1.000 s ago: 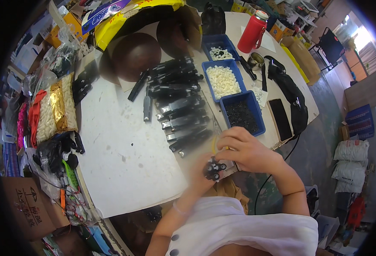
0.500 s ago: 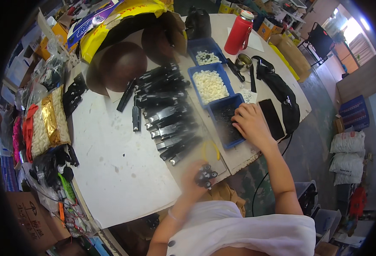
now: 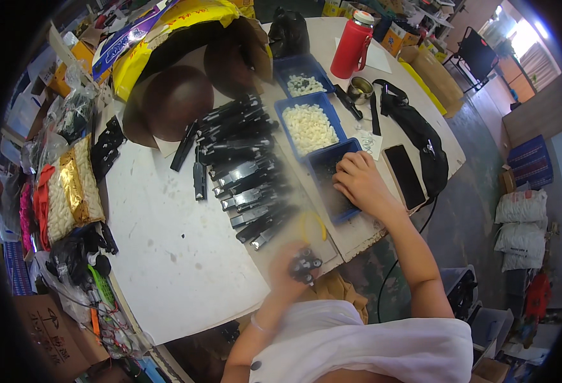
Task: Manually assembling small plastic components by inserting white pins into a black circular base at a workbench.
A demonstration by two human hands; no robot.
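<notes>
My left hand (image 3: 286, 273), slightly blurred, is closed around a bunch of black parts (image 3: 305, 264) with pale round ends, near the table's front edge. My right hand (image 3: 365, 185) reaches over the right wall of the nearest blue bin (image 3: 335, 218). Its fingers are bent together with their tips down in the bin, and what they pinch, if anything, is hidden. Small dark pieces (image 3: 329, 177) lie in that bin. Left of it, several long black parts with shiny metal pieces (image 3: 242, 172) lie in a row. Yellow-handled pliers (image 3: 321, 225) lie beside my left hand.
Behind the nearest bin stand a blue bin of white pieces (image 3: 309, 127) and another blue bin (image 3: 299, 65). To the right are a phone (image 3: 404, 177), a black pouch (image 3: 421, 137), a metal cup (image 3: 360, 90) and a red flask (image 3: 352, 48). A large open bag (image 3: 134, 70) stands back left.
The view has shifted slightly. My right hand stays at the nearest blue bin, its fingers a little closer together. My left hand keeps its bunch of black parts at nearly the same place.
</notes>
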